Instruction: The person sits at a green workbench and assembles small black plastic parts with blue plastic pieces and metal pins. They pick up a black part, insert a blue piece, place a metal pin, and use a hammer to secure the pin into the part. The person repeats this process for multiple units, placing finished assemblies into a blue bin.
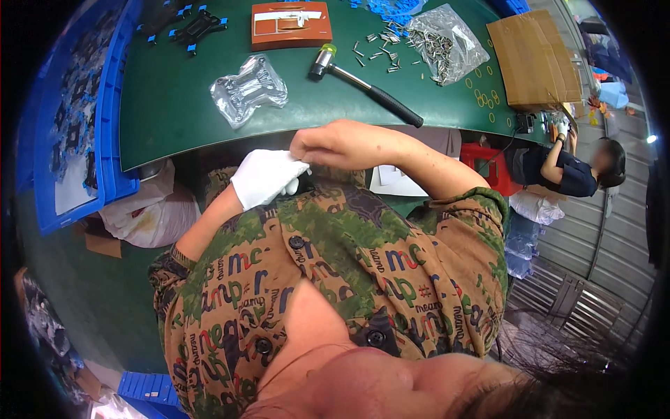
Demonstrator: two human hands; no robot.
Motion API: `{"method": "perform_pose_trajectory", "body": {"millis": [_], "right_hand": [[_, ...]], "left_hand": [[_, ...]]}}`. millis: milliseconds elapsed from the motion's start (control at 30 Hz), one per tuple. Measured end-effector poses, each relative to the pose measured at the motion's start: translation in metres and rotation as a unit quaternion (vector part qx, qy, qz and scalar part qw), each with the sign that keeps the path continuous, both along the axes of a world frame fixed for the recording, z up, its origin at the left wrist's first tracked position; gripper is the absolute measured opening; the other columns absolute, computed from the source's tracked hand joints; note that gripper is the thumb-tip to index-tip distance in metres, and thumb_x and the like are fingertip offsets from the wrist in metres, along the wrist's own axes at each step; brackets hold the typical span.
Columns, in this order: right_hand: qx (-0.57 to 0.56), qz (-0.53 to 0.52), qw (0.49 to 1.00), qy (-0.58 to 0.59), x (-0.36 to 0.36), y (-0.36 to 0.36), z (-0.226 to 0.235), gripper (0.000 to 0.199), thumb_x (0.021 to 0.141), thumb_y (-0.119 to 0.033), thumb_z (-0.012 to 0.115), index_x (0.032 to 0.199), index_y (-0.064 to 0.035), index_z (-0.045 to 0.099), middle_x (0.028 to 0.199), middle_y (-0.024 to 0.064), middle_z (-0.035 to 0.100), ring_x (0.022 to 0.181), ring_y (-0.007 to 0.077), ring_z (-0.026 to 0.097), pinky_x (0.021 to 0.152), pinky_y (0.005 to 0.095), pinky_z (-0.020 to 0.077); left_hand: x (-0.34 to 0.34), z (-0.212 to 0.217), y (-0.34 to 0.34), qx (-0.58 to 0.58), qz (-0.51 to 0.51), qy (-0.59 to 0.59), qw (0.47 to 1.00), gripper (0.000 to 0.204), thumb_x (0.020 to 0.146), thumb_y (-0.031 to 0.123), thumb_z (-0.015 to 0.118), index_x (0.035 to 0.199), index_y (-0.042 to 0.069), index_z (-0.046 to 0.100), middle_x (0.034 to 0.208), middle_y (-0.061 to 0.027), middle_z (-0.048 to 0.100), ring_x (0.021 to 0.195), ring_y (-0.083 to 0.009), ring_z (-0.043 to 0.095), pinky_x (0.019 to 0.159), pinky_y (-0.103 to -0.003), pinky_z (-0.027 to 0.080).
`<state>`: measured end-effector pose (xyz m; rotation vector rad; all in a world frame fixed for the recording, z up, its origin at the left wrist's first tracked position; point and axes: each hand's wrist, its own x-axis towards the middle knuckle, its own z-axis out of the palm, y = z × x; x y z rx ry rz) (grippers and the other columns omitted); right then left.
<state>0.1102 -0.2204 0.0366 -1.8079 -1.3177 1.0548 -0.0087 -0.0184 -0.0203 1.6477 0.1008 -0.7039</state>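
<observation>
In front of my chest, just off the table's near edge, my two hands meet. My left hand (269, 178) wears a white knit glove, and its fingers are curled in. My bare right hand (335, 145) reaches across with its fingers pressed together against the gloved hand. Whatever lies between the fingers, if anything, is hidden. Closest on the green table (188, 105) is a clear plastic bag (249, 91) around a grey bracket-like part. Beyond my right hand rests a hammer (363, 85) with a black handle and a yellow-green tip.
A red-brown box (291, 26), X-shaped black frames with blue tips (199, 29), and a bag of metal pins (447, 45) lie farther back. Blue crates (112, 119) line the left. At right stand a cardboard box (534, 59), a red stool (488, 164) and a co-worker (569, 167).
</observation>
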Motion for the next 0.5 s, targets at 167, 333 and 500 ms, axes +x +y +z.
{"method": "perform_pose_trajectory", "body": {"millis": [167,333,500], "right_hand": [[-0.065,0.010,0.994,-0.093,-0.011,0.002,0.011,0.019,0.104,-0.017,0.057,0.120,-0.0083,0.061,0.111,0.0134,0.070,0.104,0.0313,0.068,0.093,0.0393,0.0527],[0.001,-0.042,0.985,0.166,0.006,-0.003,-0.023,0.026,0.102,-0.018,0.064,0.124,-0.0068,0.056,0.088,0.0005,0.062,0.074,0.0136,0.059,0.065,0.0312,0.0479],[-0.057,-0.059,0.903,0.421,0.005,0.000,-0.039,0.046,0.097,-0.022,0.075,0.132,-0.0063,0.050,0.081,-0.0057,0.053,0.065,0.0026,0.046,0.055,0.0211,0.0335]], "left_hand": [[0.001,-0.004,-0.002,0.023,-0.002,0.017,1.000,0.038,0.102,0.035,0.062,0.083,0.005,0.073,0.065,-0.0012,0.066,0.059,-0.0092,0.056,0.057,-0.029,0.045],[0.000,-0.005,-0.001,-0.054,0.013,-0.010,0.998,0.034,0.104,0.033,0.060,0.096,0.004,0.076,0.069,0.0007,0.066,0.061,-0.0073,0.055,0.057,-0.026,0.044],[0.001,-0.006,0.012,-0.165,0.012,0.018,0.986,0.039,0.107,0.031,0.052,0.105,0.000,0.077,0.083,-0.0032,0.072,0.073,-0.0092,0.061,0.070,-0.027,0.050]]}}
